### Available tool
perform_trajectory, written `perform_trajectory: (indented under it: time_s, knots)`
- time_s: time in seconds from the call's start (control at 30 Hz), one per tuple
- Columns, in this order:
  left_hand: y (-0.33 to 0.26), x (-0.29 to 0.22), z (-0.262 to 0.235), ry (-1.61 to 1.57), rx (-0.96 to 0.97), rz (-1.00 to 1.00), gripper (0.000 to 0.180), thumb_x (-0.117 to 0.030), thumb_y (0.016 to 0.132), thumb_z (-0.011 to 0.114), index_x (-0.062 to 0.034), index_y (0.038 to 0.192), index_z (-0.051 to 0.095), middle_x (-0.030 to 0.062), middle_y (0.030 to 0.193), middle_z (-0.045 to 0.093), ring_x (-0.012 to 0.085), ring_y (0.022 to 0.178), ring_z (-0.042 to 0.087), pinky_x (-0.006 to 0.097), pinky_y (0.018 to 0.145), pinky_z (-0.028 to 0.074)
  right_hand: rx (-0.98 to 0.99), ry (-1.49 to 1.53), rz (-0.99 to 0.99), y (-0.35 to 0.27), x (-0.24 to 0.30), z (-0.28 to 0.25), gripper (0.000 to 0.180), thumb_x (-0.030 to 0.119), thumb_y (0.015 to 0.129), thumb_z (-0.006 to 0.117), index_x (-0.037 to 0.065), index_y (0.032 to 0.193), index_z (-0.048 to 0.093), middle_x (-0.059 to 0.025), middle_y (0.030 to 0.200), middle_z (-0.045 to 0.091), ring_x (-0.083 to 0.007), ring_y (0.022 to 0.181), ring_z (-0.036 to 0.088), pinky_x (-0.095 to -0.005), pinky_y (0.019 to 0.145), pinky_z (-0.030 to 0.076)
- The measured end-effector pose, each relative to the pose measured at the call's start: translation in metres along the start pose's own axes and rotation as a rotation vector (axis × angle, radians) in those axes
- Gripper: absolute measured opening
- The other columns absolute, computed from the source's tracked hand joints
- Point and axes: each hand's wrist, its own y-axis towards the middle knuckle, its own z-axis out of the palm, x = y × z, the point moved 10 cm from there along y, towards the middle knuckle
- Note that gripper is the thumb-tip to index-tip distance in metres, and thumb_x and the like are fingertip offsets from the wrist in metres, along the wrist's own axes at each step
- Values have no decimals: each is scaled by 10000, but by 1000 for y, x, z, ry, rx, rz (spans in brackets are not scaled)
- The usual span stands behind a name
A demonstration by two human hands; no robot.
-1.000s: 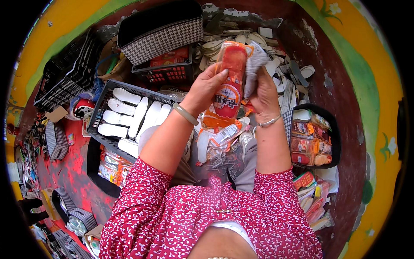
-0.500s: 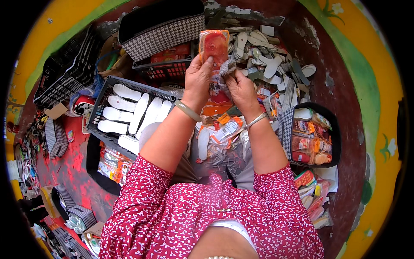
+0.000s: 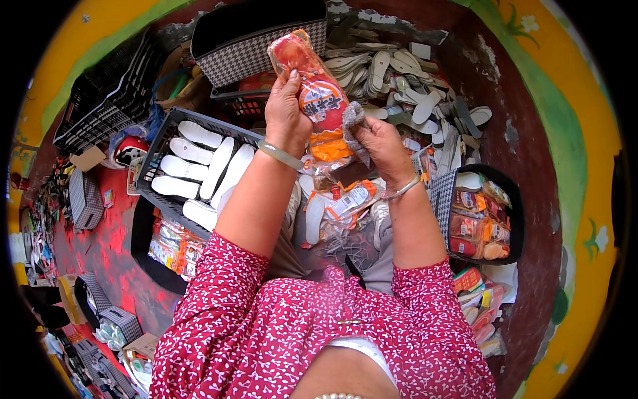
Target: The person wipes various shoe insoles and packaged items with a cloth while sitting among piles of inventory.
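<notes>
Before my chest, my left hand (image 3: 287, 114) grips a long red-and-orange plastic packet (image 3: 323, 100) by its left edge, thumb on the front. The packet is tilted, its upper end leaning to the left; what lies inside it I cannot make out. A crumpled grey cloth (image 3: 354, 125) is pinched in my right hand (image 3: 387, 147), against the packet's lower right edge. Below the hands, more orange-and-clear packets (image 3: 352, 201) and a loose white insole (image 3: 314, 219) lie between my legs.
To the left, a dark crate (image 3: 154, 159) holds several white insoles. A checkered bin (image 3: 444, 199) of packets stands at the right. Behind my hands are a heap of insoles (image 3: 405, 73) and a large checkered bin (image 3: 266, 56). A painted wall (image 3: 558, 126) curves around.
The packet has swung so its top leans left, and more of its printed front shows. My left hand has shifted left; my right hand and the cloth have moved slightly right and down.
</notes>
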Motion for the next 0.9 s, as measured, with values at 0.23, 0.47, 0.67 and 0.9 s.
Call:
perform_trajectory:
  time_s: [0.23, 0.47, 0.67, 0.9]
  knots:
    - [13, -12, -8, 91, 17, 97, 252, -126, 898, 515, -37, 1133, 507, 99, 1018, 591, 222, 920, 591, 388, 834, 496, 33, 13, -17, -1, 2, -15, 222, 163, 887, 550, -9, 1016, 604, 3, 894, 602, -49, 781, 527, -210, 698, 434]
    - [-1, -8, 18, -32, 257, -279, 264, -159, 917, 479, -33, 1149, 496, 103, 1090, 591, 244, 1009, 572, 407, 902, 459, -479, -1069, -366, -8, 40, -71, 581, 178, 697, 587, -9, 1232, 459, -213, 1100, 564, -356, 1021, 534, -360, 907, 415]
    - [-17, 45, 22, 365, 269, -255, 260, -116, 919, 468, -22, 1160, 489, 94, 1068, 592, 197, 946, 593, 339, 833, 491, 11, -97, -155, 6, 17, -39, 361, 276, 830, 652, -20, 1033, 609, -52, 896, 641, -82, 808, 562, -234, 721, 458]
    - [-41, 73, 41, 301, 391, -333, 361, -192, 933, 459, -36, 1258, 443, 95, 1166, 542, 188, 1050, 526, 346, 922, 423, -142, -11, 10, -16, 10, -49, 303, 195, 762, 722, -5, 973, 639, -39, 873, 644, -90, 757, 583, -236, 702, 472]
